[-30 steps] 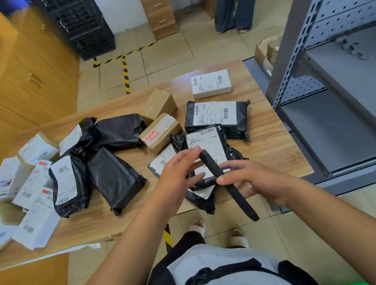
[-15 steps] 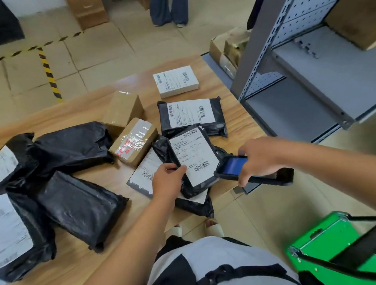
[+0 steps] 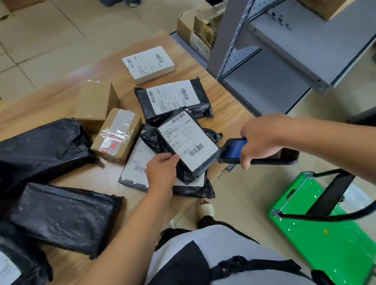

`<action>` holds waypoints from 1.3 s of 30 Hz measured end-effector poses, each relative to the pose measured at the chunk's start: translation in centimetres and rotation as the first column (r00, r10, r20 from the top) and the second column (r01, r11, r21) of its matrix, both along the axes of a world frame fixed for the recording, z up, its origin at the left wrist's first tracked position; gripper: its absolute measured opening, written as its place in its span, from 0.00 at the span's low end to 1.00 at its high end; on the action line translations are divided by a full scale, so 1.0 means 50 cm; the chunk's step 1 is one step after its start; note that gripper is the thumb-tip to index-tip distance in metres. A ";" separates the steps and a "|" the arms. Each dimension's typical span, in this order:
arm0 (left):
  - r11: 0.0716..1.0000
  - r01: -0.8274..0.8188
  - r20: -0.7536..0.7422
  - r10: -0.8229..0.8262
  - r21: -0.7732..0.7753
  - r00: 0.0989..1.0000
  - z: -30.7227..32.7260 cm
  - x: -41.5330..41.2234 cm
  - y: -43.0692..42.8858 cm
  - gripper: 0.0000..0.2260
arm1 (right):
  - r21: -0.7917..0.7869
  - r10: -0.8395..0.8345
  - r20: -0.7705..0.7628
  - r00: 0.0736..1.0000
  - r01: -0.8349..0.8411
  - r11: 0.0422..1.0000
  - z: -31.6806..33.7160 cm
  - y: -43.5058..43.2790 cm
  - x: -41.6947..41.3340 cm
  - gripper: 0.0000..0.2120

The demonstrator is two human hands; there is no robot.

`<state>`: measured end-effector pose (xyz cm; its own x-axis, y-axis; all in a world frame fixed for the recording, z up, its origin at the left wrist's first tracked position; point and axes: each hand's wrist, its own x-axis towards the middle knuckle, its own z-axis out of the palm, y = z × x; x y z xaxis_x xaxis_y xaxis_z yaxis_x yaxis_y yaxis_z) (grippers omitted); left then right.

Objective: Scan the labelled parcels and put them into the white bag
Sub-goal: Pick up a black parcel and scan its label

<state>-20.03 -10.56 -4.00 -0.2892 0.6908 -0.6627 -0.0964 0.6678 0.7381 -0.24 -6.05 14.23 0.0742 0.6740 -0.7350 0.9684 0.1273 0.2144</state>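
My left hand [image 3: 161, 169] grips the near edge of a black parcel [image 3: 188, 142] with a white barcode label, tilting it up off the wooden table [image 3: 229, 108]. My right hand [image 3: 262, 140] holds a black handheld scanner [image 3: 234, 150] with a lit blue screen, its front end close to the parcel's right edge. Under the tilted parcel lies a flat labelled parcel [image 3: 136, 163]. Another black labelled parcel [image 3: 172, 97] and a white labelled box [image 3: 148, 64] lie farther back. No white bag is in view.
Two brown cardboard boxes [image 3: 115, 136] sit left of the held parcel. Several black poly parcels [image 3: 65, 215] cover the table's left side. A grey metal shelf rack [image 3: 287, 53] stands to the right. A green trolley [image 3: 321, 222] is on the floor at lower right.
The view swung right and down. My right hand turned the scanner from upright to level beside the parcel's label, and my left hand tilted the parcel up a little more.
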 end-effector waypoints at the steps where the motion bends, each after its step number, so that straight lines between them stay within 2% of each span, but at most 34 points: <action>1: 1.000 0.001 0.008 -0.001 -0.002 1.000 0.000 0.000 0.000 0.07 | 0.001 -0.004 0.005 1.000 0.004 1.000 0.001 -0.006 -0.001 0.25; 7: 1.000 0.000 0.052 0.001 -0.021 0.999 0.003 -0.001 0.004 0.03 | 0.040 0.010 0.053 0.999 -0.012 0.999 0.010 -0.031 -0.007 0.25; 23: 0.995 -0.043 0.097 0.052 -0.094 0.994 0.016 0.007 0.008 0.05 | 0.059 -0.033 0.070 0.997 0.029 0.998 0.031 -0.046 0.008 0.23; 27: 0.994 -0.063 0.084 0.070 -0.090 0.994 0.020 0.015 0.006 0.06 | 0.075 -0.057 0.019 0.998 0.056 0.996 0.026 -0.039 0.026 0.24; 29: 0.995 -0.074 0.058 0.079 -0.072 0.995 0.022 0.023 0.003 0.07 | 0.074 -0.104 -0.062 0.993 0.109 0.991 0.023 -0.033 0.044 0.28; 31: 0.993 -0.104 0.029 0.106 -0.051 0.994 0.023 0.032 0.001 0.07 | 0.012 -0.225 -0.209 0.952 0.233 0.972 0.014 -0.028 0.071 0.32; 34: 0.988 -0.148 -0.015 0.147 -0.036 0.989 0.026 0.042 0.002 0.06 | -0.132 -0.448 -0.434 0.782 0.436 0.890 -0.009 -0.027 0.117 0.37; 37: 0.979 -0.192 -0.041 0.190 -0.061 0.981 0.033 0.051 0.007 0.05 | -0.204 -0.520 -0.556 0.649 0.499 0.842 -0.039 -0.034 0.151 0.40; 39: 0.971 -0.226 -0.033 0.224 -0.073 0.974 0.042 0.059 0.006 0.04 | -0.305 -0.598 -0.599 0.533 0.538 0.786 -0.059 -0.042 0.168 0.38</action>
<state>-17.08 -10.26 -1.88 -0.4480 0.5541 -0.7016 -0.2328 0.6854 0.6900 8.17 -8.14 11.27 -0.0779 0.6025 -0.7943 0.7247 -0.5129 -0.4601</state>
